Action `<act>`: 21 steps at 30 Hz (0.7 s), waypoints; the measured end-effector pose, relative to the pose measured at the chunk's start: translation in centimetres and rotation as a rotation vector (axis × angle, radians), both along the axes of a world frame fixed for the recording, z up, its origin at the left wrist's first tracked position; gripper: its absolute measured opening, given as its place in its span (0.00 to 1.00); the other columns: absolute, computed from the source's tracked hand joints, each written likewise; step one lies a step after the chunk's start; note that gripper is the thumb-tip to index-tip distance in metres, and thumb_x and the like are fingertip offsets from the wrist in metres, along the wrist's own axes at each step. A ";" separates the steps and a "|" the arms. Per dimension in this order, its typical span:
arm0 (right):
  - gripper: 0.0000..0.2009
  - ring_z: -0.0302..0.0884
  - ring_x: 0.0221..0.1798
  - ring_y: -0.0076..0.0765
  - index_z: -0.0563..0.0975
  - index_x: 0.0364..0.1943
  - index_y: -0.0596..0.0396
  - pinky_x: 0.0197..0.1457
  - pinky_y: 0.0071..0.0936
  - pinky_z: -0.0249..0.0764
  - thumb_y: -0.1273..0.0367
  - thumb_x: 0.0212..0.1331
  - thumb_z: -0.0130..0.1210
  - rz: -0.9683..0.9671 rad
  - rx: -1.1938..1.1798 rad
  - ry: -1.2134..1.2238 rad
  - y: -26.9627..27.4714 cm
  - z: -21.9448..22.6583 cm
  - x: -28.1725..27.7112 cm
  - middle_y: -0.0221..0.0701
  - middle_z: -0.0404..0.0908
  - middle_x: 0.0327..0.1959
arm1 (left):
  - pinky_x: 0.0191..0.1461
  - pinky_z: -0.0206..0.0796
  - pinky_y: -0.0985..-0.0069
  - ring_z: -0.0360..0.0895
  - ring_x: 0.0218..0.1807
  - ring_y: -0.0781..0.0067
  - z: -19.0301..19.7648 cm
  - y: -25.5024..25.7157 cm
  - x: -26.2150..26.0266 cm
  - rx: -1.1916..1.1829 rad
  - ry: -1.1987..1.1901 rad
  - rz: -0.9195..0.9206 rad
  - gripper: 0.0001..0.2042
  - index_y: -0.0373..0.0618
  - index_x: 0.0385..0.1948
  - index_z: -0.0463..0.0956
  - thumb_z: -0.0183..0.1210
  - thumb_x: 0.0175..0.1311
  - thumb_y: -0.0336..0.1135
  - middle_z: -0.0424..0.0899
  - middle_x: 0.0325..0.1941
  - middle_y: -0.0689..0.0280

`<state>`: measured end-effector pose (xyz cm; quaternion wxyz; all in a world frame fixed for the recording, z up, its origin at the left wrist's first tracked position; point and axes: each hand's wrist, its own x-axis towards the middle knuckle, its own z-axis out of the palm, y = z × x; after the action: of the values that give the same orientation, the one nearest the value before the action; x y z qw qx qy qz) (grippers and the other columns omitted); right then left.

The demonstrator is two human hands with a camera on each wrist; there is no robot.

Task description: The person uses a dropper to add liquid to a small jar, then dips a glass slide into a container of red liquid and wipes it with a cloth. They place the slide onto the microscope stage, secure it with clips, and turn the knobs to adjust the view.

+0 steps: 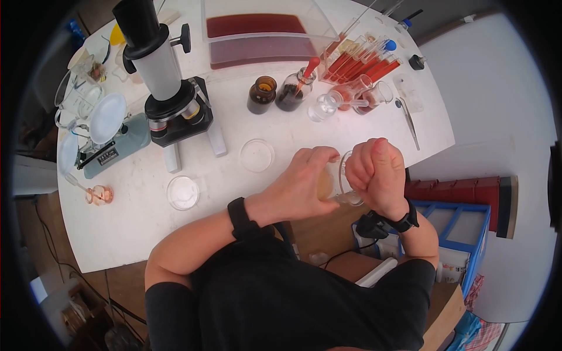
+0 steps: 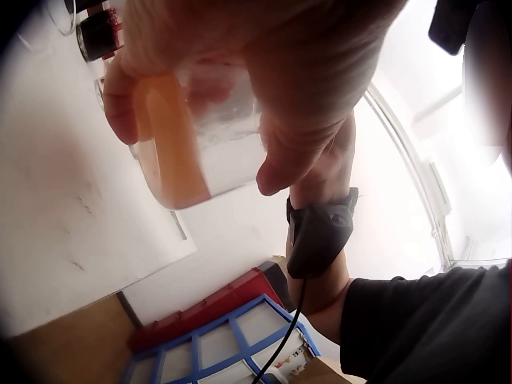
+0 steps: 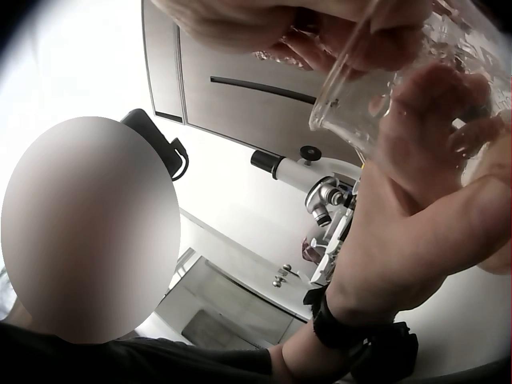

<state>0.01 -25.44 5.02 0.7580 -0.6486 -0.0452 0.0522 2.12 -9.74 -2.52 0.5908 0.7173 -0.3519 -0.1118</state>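
Note:
My left hand (image 1: 298,182) grips a clear glass beaker (image 1: 336,180) from the side, thumb and fingers spread round its wall. The beaker is tilted with its mouth toward my right hand (image 1: 379,175). In the left wrist view, peach-orange liquid (image 2: 170,152) has pooled along one side of the glass. My right hand's fingers are curled, right at the beaker's mouth; I cannot tell whether they hold anything. In the right wrist view, the glass rim (image 3: 324,116) overlaps the right fingers, and the left hand (image 3: 432,208) is round the far part.
On the white table stand a microscope (image 1: 161,76), two dishes (image 1: 183,193), a brown bottle (image 1: 261,96), a dropper bottle (image 1: 290,96), small flasks (image 1: 322,108), a rack of red test tubes (image 1: 363,61), tweezers (image 1: 410,126), a balance (image 1: 120,143) and a tub (image 1: 257,35). Blue-framed crate (image 1: 462,228) stands below.

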 end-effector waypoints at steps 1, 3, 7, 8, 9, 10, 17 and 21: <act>0.23 0.50 0.14 0.21 0.60 0.16 0.53 0.15 0.19 0.49 0.58 0.71 0.36 0.012 -0.023 -0.004 0.1 0.0 0.0 0.26 0.58 0.13 | 0.62 0.57 0.63 0.62 0.59 0.50 0.0 0.0 0.0 0.006 0.001 -0.001 0.39 0.39 0.56 0.58 0.70 0.39 0.36 0.66 0.55 0.52; 0.24 0.48 0.13 0.21 0.58 0.15 0.52 0.15 0.19 0.49 0.59 0.72 0.34 0.028 -0.050 0.001 0.4 0.0 -0.1 0.26 0.56 0.12 | 0.62 0.57 0.63 0.62 0.59 0.50 -0.1 0.0 0.0 0.013 0.000 -0.005 0.39 0.39 0.56 0.58 0.70 0.38 0.36 0.66 0.55 0.52; 0.24 0.48 0.13 0.22 0.58 0.14 0.51 0.15 0.19 0.49 0.60 0.71 0.33 0.045 -0.056 0.035 0.7 0.3 -0.1 0.26 0.56 0.11 | 0.62 0.58 0.63 0.62 0.59 0.50 -0.4 0.1 0.1 0.001 -0.009 -0.012 0.39 0.40 0.56 0.58 0.70 0.38 0.36 0.66 0.55 0.52; 0.24 0.48 0.13 0.22 0.58 0.14 0.51 0.15 0.19 0.49 0.60 0.71 0.33 0.051 -0.054 0.044 0.8 0.4 -0.2 0.26 0.56 0.11 | 0.62 0.58 0.63 0.62 0.58 0.50 -0.5 0.1 0.1 -0.005 -0.012 -0.012 0.40 0.40 0.56 0.58 0.70 0.37 0.36 0.66 0.55 0.52; 0.24 0.48 0.13 0.22 0.58 0.14 0.51 0.15 0.19 0.49 0.60 0.71 0.33 0.054 -0.047 0.046 0.8 0.4 -0.2 0.26 0.56 0.11 | 0.62 0.58 0.63 0.62 0.58 0.51 -0.5 0.1 0.1 -0.018 -0.019 -0.007 0.40 0.40 0.56 0.59 0.71 0.37 0.36 0.66 0.55 0.52; 0.24 0.48 0.13 0.22 0.58 0.14 0.51 0.15 0.19 0.49 0.60 0.71 0.33 0.056 -0.039 0.047 0.8 0.5 -0.1 0.26 0.56 0.11 | 0.61 0.58 0.63 0.63 0.58 0.51 -0.6 0.1 0.0 -0.031 -0.025 -0.002 0.40 0.40 0.56 0.59 0.71 0.37 0.35 0.66 0.55 0.52; 0.23 0.48 0.13 0.22 0.59 0.14 0.51 0.15 0.20 0.50 0.60 0.70 0.35 0.054 -0.008 0.077 0.9 0.9 -0.2 0.27 0.56 0.10 | 0.61 0.58 0.63 0.63 0.58 0.51 -0.5 0.1 0.1 -0.036 -0.032 -0.004 0.40 0.41 0.56 0.59 0.71 0.36 0.35 0.66 0.55 0.53; 0.23 0.48 0.13 0.22 0.59 0.15 0.52 0.15 0.20 0.49 0.60 0.70 0.35 0.056 0.011 0.094 1.0 0.9 -0.2 0.26 0.56 0.10 | 0.61 0.59 0.63 0.63 0.58 0.51 -0.6 0.1 0.1 -0.029 -0.021 -0.007 0.40 0.41 0.56 0.58 0.71 0.36 0.35 0.67 0.54 0.52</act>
<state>-0.22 -24.45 5.89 0.7610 -0.6398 -0.0278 0.1036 2.19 -9.69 -3.09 0.5969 0.7088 -0.3620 -0.1012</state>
